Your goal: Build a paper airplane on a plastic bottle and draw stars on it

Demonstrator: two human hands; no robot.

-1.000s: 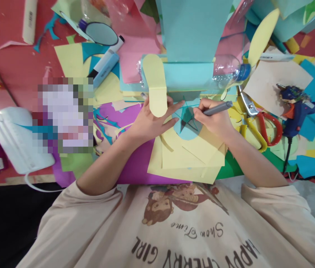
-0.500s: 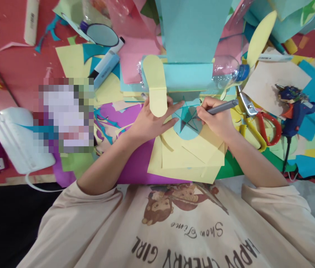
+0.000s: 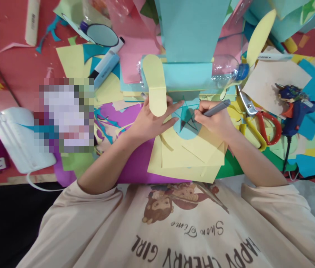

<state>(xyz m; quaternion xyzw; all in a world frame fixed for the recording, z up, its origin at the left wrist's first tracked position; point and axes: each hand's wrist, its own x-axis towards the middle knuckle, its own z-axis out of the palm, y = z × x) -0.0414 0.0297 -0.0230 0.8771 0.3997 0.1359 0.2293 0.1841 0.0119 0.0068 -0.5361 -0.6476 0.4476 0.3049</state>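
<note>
My right hand (image 3: 215, 121) is closed around a grey marker (image 3: 217, 108), held at a slant over a light-blue paper circle (image 3: 189, 134). A dark-green star outline is drawn on the circle, partly coloured in. Fingers hide the marker's tip. My left hand (image 3: 149, 123) lies spread, its index finger and thumb resting at the circle's left side. Under the circle are stacked pale-yellow sheets (image 3: 193, 158). A rounded yellow paper strip (image 3: 157, 100) hangs over the back of my left hand, from a plastic bottle (image 3: 224, 69) wrapped in blue paper.
Right of my right hand lie scissors (image 3: 267, 128) with red and yellow handles and a blue glue gun (image 3: 293, 111). To the left are a white power bank-like box (image 3: 20, 149), a blurred-out patch, and a light-blue marker (image 3: 105, 69). Paper scraps surround them.
My right hand and the marker have shifted slightly left and down across the star. My left hand stays in place on the circle.
</note>
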